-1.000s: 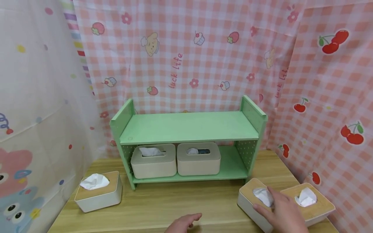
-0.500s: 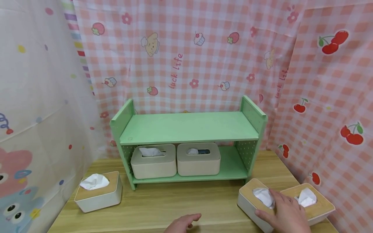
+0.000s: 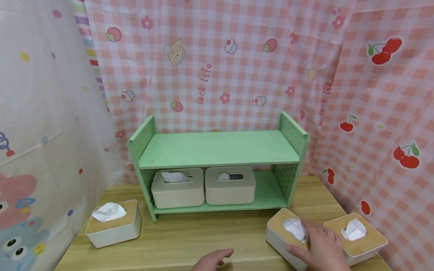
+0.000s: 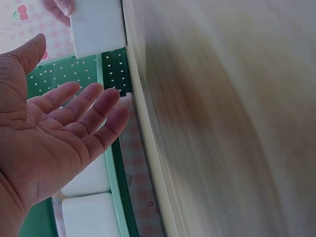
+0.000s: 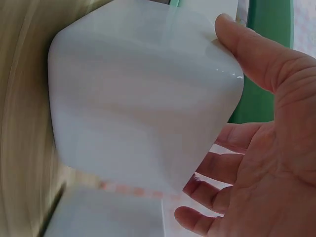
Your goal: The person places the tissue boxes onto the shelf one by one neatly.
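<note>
My right hand (image 3: 320, 244) spans the top of a white tissue box (image 3: 283, 239) with a wooden lid, thumb on the near left side and fingers over the far right side. A white tissue pokes from the lid's slot beside my fingers. In the right wrist view the thumb (image 5: 256, 52) lies along one edge of the white box (image 5: 143, 98), the fingers along the opposite side. My left hand (image 3: 211, 260) hovers near the table's front, holding nothing; the left wrist view shows its palm (image 4: 54, 143) with fingers loosely extended.
A second wood-lidded tissue box (image 3: 364, 244) sits right of the gripped one, another (image 3: 113, 235) at the far left. Two beige-topped tissue boxes (image 3: 178, 195) stand side by side on the lower level of a green shelf (image 3: 220, 148). Patterned curtains (image 3: 217, 75) enclose the wooden table (image 3: 203, 233).
My right hand has shifted left together with the tissue box, widening the gap to the box on its right. The left hand has stayed in place; the head view has turned slightly.
</note>
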`<move>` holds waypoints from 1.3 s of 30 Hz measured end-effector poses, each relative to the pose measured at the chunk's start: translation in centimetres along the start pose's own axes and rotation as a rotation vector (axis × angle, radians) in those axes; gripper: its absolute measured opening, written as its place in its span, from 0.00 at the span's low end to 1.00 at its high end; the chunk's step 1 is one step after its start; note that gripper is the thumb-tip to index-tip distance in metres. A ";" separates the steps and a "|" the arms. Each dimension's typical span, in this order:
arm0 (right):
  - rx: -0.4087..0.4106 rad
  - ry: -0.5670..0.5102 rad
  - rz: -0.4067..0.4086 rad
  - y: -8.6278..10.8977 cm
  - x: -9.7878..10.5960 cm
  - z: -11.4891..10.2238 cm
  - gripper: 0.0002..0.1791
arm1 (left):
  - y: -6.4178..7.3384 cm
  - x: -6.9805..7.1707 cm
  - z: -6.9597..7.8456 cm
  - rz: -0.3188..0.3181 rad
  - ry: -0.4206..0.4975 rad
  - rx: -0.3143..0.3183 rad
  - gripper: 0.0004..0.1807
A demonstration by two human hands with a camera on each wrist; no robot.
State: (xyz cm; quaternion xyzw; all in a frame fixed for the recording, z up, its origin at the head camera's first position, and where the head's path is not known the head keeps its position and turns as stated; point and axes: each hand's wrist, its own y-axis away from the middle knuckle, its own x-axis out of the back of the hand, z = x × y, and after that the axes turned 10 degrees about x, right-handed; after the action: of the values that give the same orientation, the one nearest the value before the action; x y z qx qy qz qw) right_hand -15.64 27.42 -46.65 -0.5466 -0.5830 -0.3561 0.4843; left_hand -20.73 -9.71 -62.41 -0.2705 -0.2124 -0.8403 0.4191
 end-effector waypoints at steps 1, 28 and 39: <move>0.007 -0.009 0.001 -0.1 -0.2 -0.3 0.64 | 0.1 0.0 0.0 0.001 0.005 0.007 0.41; 0.476 -0.248 -0.084 -3.9 -3.4 -11.1 0.54 | 8.0 4.5 9.6 0.323 0.185 0.184 0.45; 0.627 -0.239 -0.100 -5.5 -3.6 -12.7 0.55 | 9.6 5.4 8.3 0.309 0.150 0.198 0.47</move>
State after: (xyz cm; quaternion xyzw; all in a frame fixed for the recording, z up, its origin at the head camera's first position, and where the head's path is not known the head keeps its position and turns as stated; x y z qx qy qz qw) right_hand -19.05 13.55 -45.91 -0.3798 -0.7428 -0.1162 0.5390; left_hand -13.25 -13.41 -51.43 -0.1941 -0.2180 -0.7587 0.5824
